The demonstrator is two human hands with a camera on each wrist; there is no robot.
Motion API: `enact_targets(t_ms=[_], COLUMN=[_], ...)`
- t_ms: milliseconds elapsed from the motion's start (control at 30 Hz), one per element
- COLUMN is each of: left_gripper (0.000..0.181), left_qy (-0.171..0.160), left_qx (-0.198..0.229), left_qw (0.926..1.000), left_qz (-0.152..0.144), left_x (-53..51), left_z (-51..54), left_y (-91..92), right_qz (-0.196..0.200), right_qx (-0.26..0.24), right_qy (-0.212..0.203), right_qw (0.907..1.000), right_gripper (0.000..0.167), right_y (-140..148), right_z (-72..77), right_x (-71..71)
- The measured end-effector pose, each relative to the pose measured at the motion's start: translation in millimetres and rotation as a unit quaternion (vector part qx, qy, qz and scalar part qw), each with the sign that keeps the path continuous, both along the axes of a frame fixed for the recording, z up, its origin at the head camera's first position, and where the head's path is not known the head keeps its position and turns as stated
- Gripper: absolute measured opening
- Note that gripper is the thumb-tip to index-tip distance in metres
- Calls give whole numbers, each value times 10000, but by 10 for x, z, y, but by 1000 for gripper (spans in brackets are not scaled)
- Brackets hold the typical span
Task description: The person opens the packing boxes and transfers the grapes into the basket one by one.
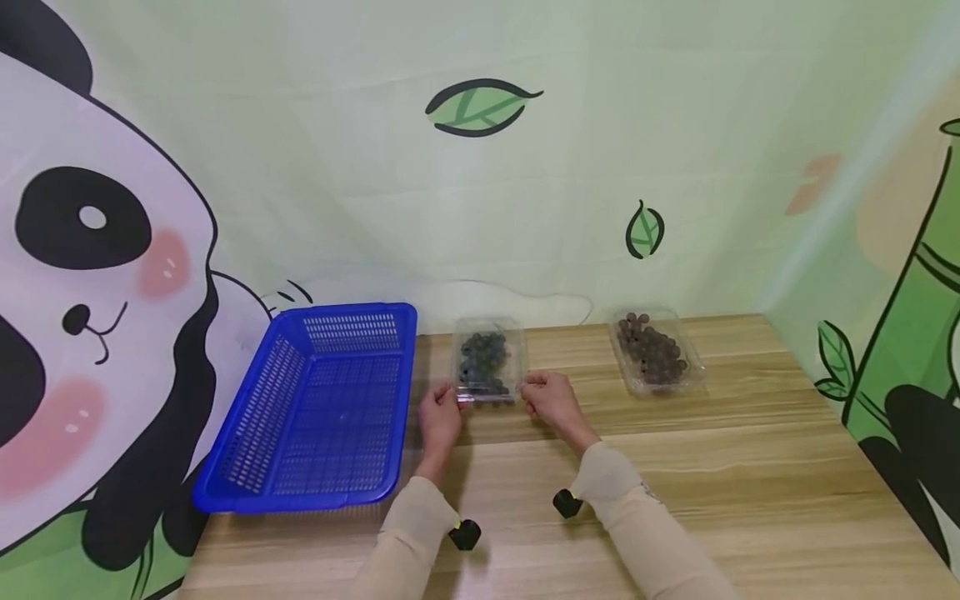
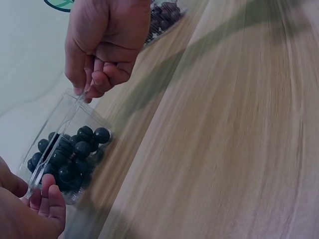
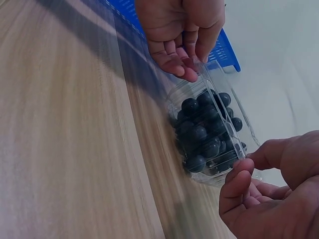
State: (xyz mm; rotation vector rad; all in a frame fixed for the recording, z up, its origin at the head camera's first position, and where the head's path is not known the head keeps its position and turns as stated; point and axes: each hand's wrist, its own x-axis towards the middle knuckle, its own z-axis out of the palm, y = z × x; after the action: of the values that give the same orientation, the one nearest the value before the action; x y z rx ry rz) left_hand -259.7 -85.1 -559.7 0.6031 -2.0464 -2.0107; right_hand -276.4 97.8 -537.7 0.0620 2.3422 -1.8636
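Observation:
A clear plastic clamshell box (image 1: 487, 360) of dark grapes (image 3: 199, 134) stands near the wall. At its front left corner, my left hand (image 1: 440, 417) pinches the rim between thumb and fingers. My right hand (image 1: 553, 402) pinches the front right corner in the same way. The left wrist view has the left hand (image 2: 30, 209) at lower left and the right hand (image 2: 107, 45) above, one at each end of the box's edge. Whether the lid is fastened I cannot tell.
To the left lies a blue plastic basket (image 1: 397, 417) with slotted sides. A second clear box (image 1: 693, 375) of reddish-purple grapes (image 1: 656, 350) stands to the right on the wooden table (image 1: 750, 467). A printed cloth wall (image 1: 525, 208) rises behind the table.

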Motion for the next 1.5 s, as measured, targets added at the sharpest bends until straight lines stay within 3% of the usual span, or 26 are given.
enact_targets(t_ms=[267, 433, 533, 900, 1133, 1300, 1500], left_gripper=[25, 21, 19, 20, 15, 7, 8], left_qy=[-106, -35, -49, -145, -162, -78, -134], left_qx=[685, 1041, 1055, 1037, 1078, 1136, 1137], left_qw=[9976, 9944, 9942, 9943, 9932, 9911, 9900], left_qz=[-94, -201, -198, -221, -407, -690, -818], left_x=[74, 122, 141, 238, 349, 401, 462], left_z=[19, 32, 32, 49, 53, 46, 51], left_y=[18, 49, 60, 128, 121, 105, 97], right_qz=[126, 115, 136, 348, 428, 740, 1024], right_qx=[17, 17, 70, -273, -109, 29, -87], right_qy=[-50, -167, -174, -428, -514, -368, -348], right_qw=[9999, 9998, 9997, 9981, 9977, 9966, 9941], right_gripper=[31, 11, 18, 8, 5, 10, 38], right_y=[35, 46, 56, 176, 200, 234, 293], right_z=[-9, -39, -51, -33, -26, -30, -24], right_x=[34, 54, 74, 158, 211, 238, 311])
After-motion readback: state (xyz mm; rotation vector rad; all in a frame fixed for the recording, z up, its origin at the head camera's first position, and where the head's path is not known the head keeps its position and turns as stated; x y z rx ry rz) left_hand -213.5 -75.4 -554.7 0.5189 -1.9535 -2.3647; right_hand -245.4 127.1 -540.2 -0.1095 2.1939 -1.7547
